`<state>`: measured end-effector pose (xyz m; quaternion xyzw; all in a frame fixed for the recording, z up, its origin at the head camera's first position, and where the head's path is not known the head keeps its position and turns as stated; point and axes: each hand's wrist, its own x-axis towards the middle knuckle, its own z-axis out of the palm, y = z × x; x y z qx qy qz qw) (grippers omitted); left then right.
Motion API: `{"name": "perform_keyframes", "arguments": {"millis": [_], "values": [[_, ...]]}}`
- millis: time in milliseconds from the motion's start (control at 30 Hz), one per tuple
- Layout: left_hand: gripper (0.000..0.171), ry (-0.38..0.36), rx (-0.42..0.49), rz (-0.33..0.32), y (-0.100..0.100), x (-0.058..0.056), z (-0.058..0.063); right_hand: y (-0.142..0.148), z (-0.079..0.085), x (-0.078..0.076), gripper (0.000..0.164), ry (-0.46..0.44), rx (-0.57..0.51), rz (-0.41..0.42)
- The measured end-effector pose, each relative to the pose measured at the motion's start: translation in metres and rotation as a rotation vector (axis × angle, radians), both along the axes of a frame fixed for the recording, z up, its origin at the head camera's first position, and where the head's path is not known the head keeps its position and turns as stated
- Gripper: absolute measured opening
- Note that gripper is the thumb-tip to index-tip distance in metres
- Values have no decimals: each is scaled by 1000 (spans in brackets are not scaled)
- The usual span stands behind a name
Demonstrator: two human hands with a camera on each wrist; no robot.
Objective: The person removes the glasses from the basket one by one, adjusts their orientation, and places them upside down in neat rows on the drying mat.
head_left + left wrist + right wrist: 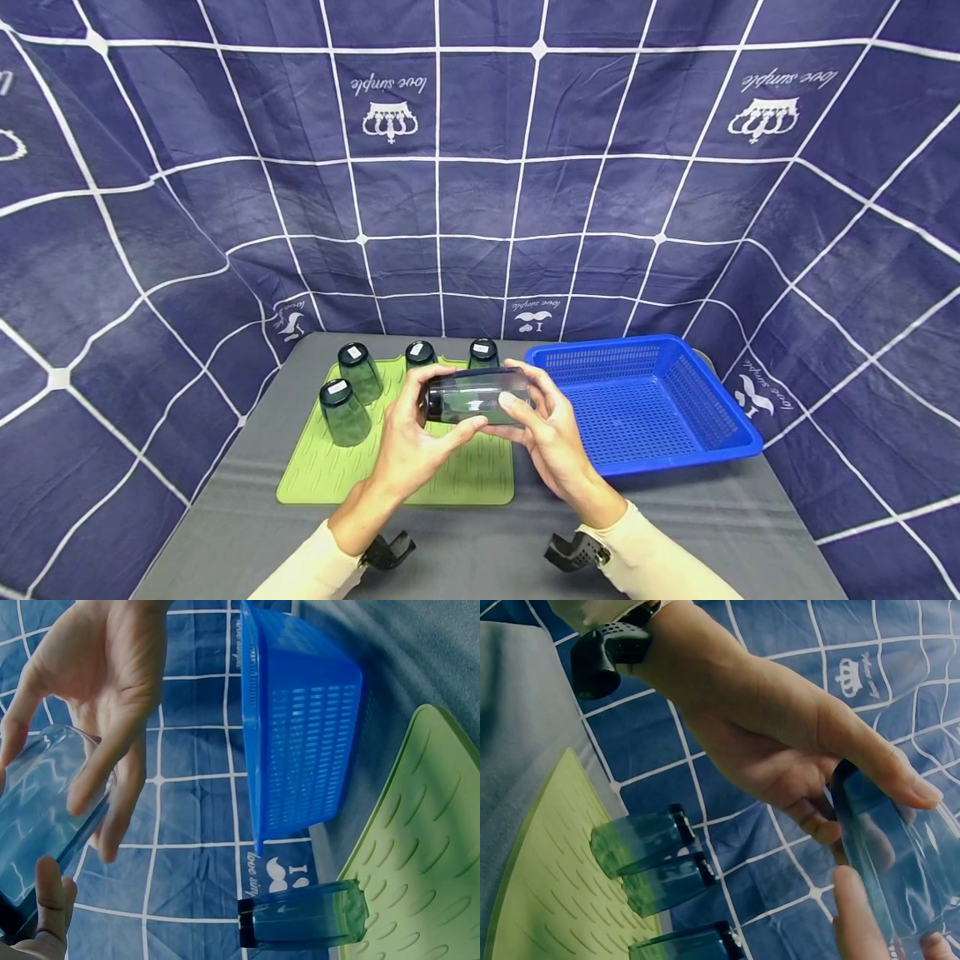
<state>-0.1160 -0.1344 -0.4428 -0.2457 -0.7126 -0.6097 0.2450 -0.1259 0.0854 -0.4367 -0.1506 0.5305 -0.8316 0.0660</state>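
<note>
Both hands hold a dark tinted drinking glass [480, 396] lying sideways above the mat, its thick base to the left. My left hand [412, 446] grips the base end, thumb along the near side. Around the rim end curl the fingers of my right hand [551, 425], its thumb on the glass wall. In the left wrist view the same glass [34, 817] is see-through, with the right hand [109, 667] beyond it. The right wrist view shows the left hand [780, 735] on the base end. Several similar glasses [347, 417] stand upside down on a green mat [307, 479].
To the right sits a blue perforated plastic basket [630, 408] on the grey tabletop [480, 542]. White labels show on the bases of the standing glasses. A navy cloth [480, 200] with white grid lines hangs behind and at both sides.
</note>
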Motion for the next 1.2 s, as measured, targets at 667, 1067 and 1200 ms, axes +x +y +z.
{"name": "perform_keyframes", "arguments": {"millis": [667, 1067, 1200], "values": [[86, -43, 10, 129, -19, -5, 3, 14, -2, -7, 63, -42, 106, -111], [84, -55, -39, 198, -33, -5, 0, 18, -1, -8, 59, -10, 150, -132], [83, -50, -67, 241, -39, -6, -3, 19, -1, -7, 60, 21, 190, -137]]}}
